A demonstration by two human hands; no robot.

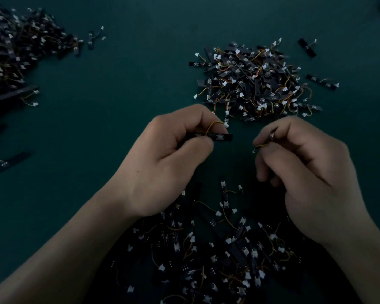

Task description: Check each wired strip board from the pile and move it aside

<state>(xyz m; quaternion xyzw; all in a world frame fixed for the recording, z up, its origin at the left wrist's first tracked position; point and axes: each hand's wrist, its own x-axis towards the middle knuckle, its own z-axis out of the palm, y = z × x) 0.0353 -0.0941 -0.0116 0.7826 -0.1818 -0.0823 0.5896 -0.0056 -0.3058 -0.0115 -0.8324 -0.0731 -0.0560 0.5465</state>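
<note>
Strip-board heap, left: a broad heap of narrow black wired strip boards (pixel 13 51), with white plug ends and thin yellow-orange leads, lies at the far left edge of the dark green table (pixel 130 84). It is dim and blurred.
Loose board, left: one lone black strip board (pixel 8 164) lies by the left edge, nearer than that heap and apart from it.
Left hand: the left hand (pixel 162 163) is over the middle of the table, thumb and curled fingers pinching a board.
Held board: the held black strip board (pixel 219 137) lies level, its free end sticking out to the right past the fingertips. Its yellow lead (pixel 214 123) arcs over the fingers to a white plug (pixel 226 125).
Near scatter: a loose near scatter of boards (pixel 217 249) lies at the near edge, under and between both wrists, very dark.
Far heap: a dense far heap of boards (pixel 255 82) sits right of centre, just beyond the fingertips of both hands.
Right hand: the right hand (pixel 305 172) is beside the left and apart from it, fingers curled, thumb and forefinger pinching a second small wired piece (pixel 263 145). How much board it carries cannot be told.
Strays, right: a stray board (pixel 307 48) lies just off the far heap's upper right, and a second stray board (pixel 321 82) lies just off its right side.
</note>
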